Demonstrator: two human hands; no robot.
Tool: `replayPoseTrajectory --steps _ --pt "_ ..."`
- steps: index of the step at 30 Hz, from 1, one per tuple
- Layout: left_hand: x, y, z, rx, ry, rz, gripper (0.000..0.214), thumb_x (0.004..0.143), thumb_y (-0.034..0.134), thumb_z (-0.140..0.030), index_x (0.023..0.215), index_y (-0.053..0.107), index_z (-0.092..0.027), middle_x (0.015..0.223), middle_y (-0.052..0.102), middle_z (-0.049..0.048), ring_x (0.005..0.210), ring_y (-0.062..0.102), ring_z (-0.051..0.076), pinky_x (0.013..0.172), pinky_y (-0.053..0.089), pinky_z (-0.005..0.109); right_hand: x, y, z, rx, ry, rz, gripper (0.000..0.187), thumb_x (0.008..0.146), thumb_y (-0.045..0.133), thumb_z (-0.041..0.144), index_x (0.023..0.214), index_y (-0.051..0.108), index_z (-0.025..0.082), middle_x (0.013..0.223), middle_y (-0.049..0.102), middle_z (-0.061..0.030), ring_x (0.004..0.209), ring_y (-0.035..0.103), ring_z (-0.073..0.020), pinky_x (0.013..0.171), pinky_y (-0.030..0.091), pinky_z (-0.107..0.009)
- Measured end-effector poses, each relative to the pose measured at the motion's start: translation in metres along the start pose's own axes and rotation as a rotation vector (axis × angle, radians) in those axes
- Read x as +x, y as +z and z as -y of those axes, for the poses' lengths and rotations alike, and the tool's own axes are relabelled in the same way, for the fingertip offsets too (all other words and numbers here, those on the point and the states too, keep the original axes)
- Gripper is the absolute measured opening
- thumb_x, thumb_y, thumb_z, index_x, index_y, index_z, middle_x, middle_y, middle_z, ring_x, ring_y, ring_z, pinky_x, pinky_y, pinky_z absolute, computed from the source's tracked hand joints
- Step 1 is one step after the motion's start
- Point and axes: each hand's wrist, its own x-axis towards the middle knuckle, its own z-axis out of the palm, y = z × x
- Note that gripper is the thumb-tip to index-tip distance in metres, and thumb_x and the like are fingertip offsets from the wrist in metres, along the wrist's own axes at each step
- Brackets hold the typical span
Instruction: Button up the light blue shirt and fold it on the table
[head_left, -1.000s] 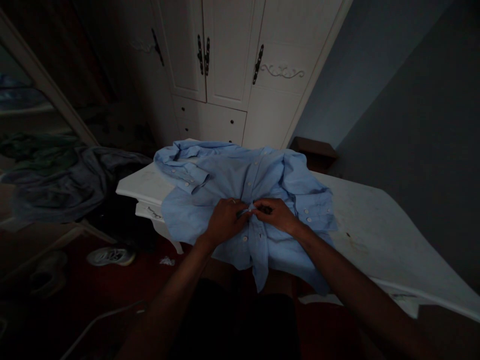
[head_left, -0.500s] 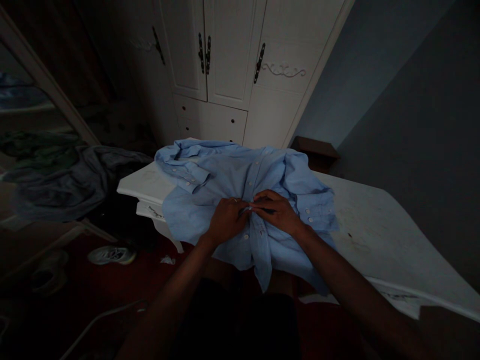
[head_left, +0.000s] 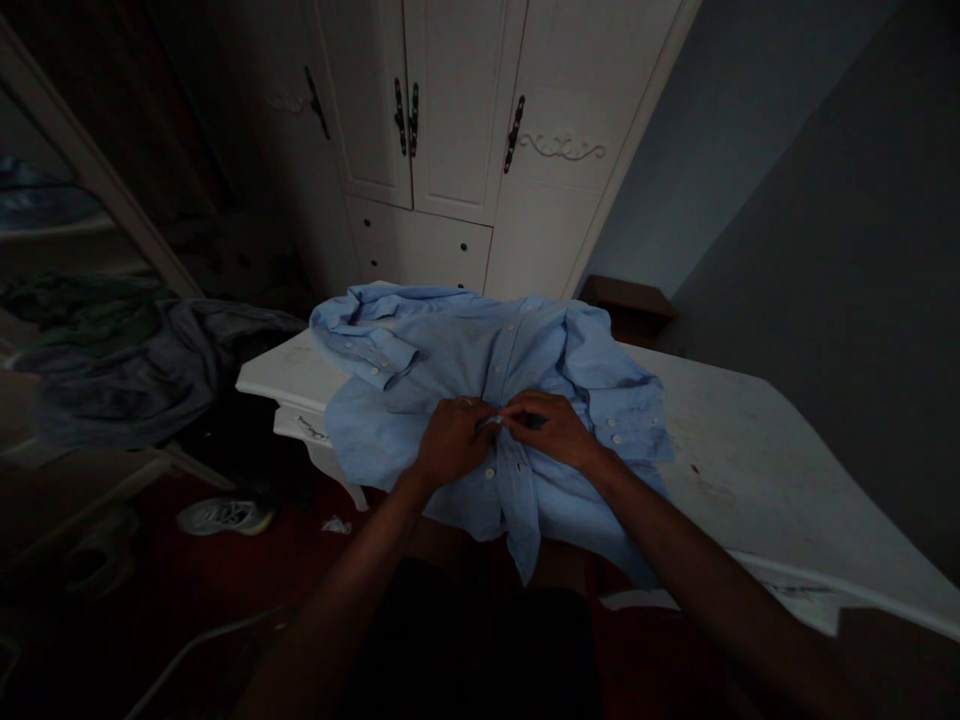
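Light-blue cotton button-up shirt [head_left: 450, 360] sprawls across the white worktop [head_left: 750, 480] — left hand [head_left: 450, 440] and right hand [head_left: 551, 430] meet mid-placket, each grip pinched tight on the fabric, fingertips touching.

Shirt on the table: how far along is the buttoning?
Done: the light blue shirt lies spread front-up on the white table. It is too dim to tell whether the placket is fastened above the hands.
In hand: the left hand and right hand pinch the placket at mid-front, fingertips together.
Left: the lower placket hangs loose over the table edge and the cloth is rumpled, with nothing folded yet.
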Motion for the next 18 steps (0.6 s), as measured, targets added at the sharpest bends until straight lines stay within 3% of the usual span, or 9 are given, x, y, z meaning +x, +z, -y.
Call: replayPoseTrajectory --steps 8,18 --pt "-0.0005 0.0006 -0.0013 0.029 -0.006 -0.021 0.022 0.092 0.053 -0.030 0.093 0.073 -0.021 0.085 0.070 0.0039 0.085 0.063 0.020 0.078 0.044 0.033 -0.0022 0.0046 -0.0065 0.079 0.137 -0.023 0.008 0.080 0.067 0.024 0.083 0.073 0.020 0.071 0.069 -0.0002 0.061 0.061 -0.0120 0.059 0.048 -0.023" --pt "-0.0011 0.0040 -0.0005 0.037 -0.081 -0.071 0.020 0.089 0.058 -0.033 0.098 0.073 -0.022 0.093 0.073 0.0040 0.091 0.065 0.021 0.085 0.046 0.035 -0.0019 0.0026 -0.0010 -0.073 -0.004 0.003 0.017 0.094 0.056 0.029 0.097 0.072 0.024 0.090 0.072 -0.0043 0.085 0.066 -0.0172 0.080 0.052 -0.031"
